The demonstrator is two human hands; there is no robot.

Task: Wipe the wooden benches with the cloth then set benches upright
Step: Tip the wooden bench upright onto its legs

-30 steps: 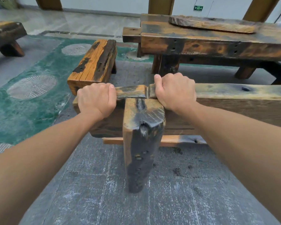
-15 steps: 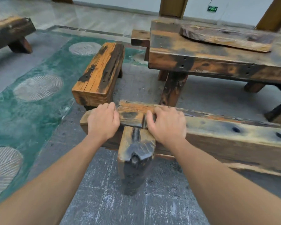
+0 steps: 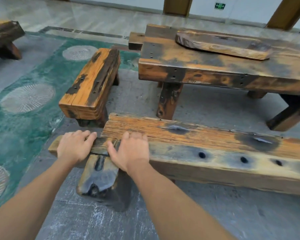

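A long weathered wooden bench (image 3: 215,149) stands on its legs across the grey floor, its orange and black seat facing up. Its near left leg (image 3: 100,181) points down toward me. My left hand (image 3: 73,146) lies over the narrow left end of the seat, fingers curled over the far edge. My right hand (image 3: 130,151) rests palm down on the seat just right of the leg joint, thumb spread. Both hands hold the bench. No cloth is in view.
A short orange bench (image 3: 92,84) stands upright just beyond the long bench's left end. A low wooden table (image 3: 215,66) with a loose slab (image 3: 222,44) on it is behind. Another dark bench (image 3: 3,37) sits far left, past the green patterned floor (image 3: 24,118).
The long bench has rolled from lying on its side to standing on its legs, so its seat now faces up. Both hands stayed on its left end and their grip has loosened.
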